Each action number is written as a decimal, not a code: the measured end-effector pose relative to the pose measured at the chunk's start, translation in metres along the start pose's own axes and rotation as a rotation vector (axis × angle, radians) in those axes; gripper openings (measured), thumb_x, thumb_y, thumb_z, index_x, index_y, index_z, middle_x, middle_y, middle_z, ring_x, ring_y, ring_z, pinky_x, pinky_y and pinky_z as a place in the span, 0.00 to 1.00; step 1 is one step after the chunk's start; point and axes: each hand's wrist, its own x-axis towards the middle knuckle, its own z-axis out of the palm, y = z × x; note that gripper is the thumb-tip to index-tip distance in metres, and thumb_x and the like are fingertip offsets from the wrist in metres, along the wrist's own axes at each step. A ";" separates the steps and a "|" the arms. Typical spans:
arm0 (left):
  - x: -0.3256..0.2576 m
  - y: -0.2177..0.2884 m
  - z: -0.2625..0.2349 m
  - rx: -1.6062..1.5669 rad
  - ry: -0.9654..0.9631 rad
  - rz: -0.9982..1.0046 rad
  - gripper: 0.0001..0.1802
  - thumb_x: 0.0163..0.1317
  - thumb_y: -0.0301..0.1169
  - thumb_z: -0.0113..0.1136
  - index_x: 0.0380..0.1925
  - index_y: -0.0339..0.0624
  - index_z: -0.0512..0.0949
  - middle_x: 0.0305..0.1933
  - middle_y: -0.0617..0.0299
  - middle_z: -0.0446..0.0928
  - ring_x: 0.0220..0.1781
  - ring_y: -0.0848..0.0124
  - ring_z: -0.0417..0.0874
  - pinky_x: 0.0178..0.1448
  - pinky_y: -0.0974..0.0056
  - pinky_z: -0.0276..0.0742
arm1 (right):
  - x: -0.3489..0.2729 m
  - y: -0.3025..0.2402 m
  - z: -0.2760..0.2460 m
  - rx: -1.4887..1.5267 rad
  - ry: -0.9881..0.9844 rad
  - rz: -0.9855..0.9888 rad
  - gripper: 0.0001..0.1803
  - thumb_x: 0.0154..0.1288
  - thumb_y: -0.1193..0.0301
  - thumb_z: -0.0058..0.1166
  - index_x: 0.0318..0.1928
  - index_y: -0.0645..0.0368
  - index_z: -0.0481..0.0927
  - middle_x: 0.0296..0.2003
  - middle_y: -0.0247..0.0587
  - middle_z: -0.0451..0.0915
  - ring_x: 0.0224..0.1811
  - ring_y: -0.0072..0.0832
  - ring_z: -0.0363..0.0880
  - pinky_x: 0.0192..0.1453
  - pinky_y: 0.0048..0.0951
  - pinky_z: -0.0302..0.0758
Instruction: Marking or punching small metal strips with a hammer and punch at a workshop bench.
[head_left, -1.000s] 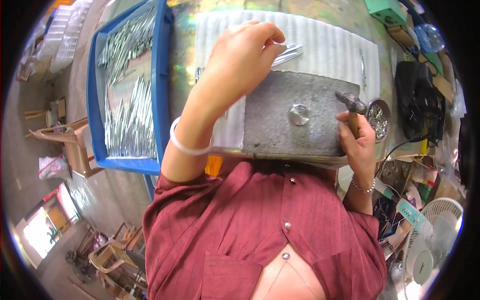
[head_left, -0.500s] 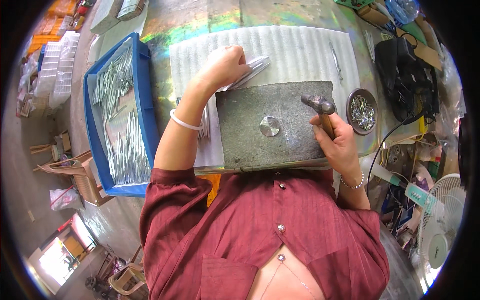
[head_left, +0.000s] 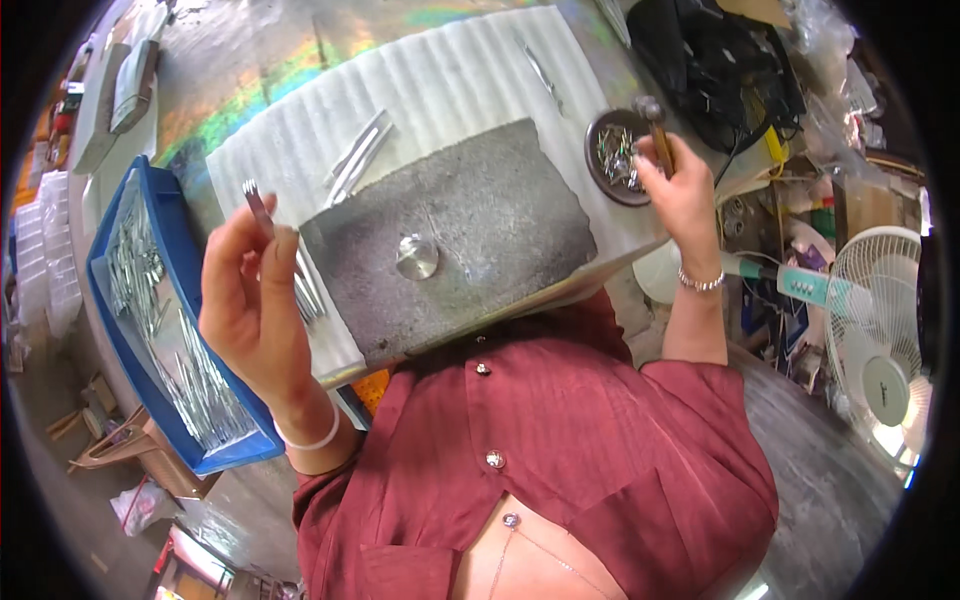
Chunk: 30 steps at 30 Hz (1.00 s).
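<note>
My left hand (head_left: 255, 310) is raised over the mat's left part, its fingers closed round a small metal fork (head_left: 259, 207) whose tines point up. In my right hand (head_left: 682, 190) the wooden handle of a hammer (head_left: 656, 130) is gripped, with the metal head at the top. That hand is at the rim of a round brown bowl (head_left: 602, 180) of small shiny metal pieces (head_left: 618, 155). Its fingertips reach close to the pieces; contact cannot be told. Between my hands lies a grey stone slab (head_left: 480, 200) bearing a round metal disc (head_left: 417, 256).
Several silver utensils (head_left: 358, 158) lie on the white foam mat (head_left: 440, 85), with more beside the slab's left edge. A blue tray (head_left: 130, 330) of metal pieces stands left. A black bag (head_left: 700, 70) lies at the far right, and a fan (head_left: 875, 330) stands near right.
My left hand has come back from the utensils on the mat and now holds up a fork. My right hand has carried the hammer from the slab to the bowl. The view has turned.
</note>
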 end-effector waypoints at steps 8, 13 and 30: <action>-0.053 -0.027 -0.001 -0.084 -0.032 0.083 0.10 0.60 0.16 0.55 0.41 0.33 0.70 0.41 0.55 0.75 0.42 0.70 0.75 0.49 0.68 0.70 | 0.022 0.022 0.006 -0.400 -0.079 -0.027 0.16 0.53 0.62 0.55 0.37 0.63 0.78 0.29 0.54 0.80 0.34 0.49 0.79 0.38 0.42 0.74; -0.066 -0.035 0.000 -0.001 -0.088 0.070 0.09 0.60 0.17 0.55 0.41 0.34 0.69 0.40 0.52 0.75 0.44 0.66 0.75 0.50 0.66 0.71 | 0.028 0.030 0.012 -0.384 -0.091 -0.047 0.14 0.54 0.63 0.52 0.33 0.62 0.78 0.28 0.55 0.78 0.34 0.51 0.78 0.38 0.43 0.74; -0.069 -0.045 -0.003 0.010 -0.189 -0.115 0.08 0.64 0.18 0.52 0.42 0.32 0.73 0.41 0.56 0.77 0.43 0.71 0.77 0.51 0.69 0.74 | 0.028 0.030 0.014 -0.301 -0.090 -0.123 0.13 0.54 0.67 0.53 0.34 0.66 0.77 0.25 0.58 0.76 0.29 0.48 0.79 0.34 0.39 0.73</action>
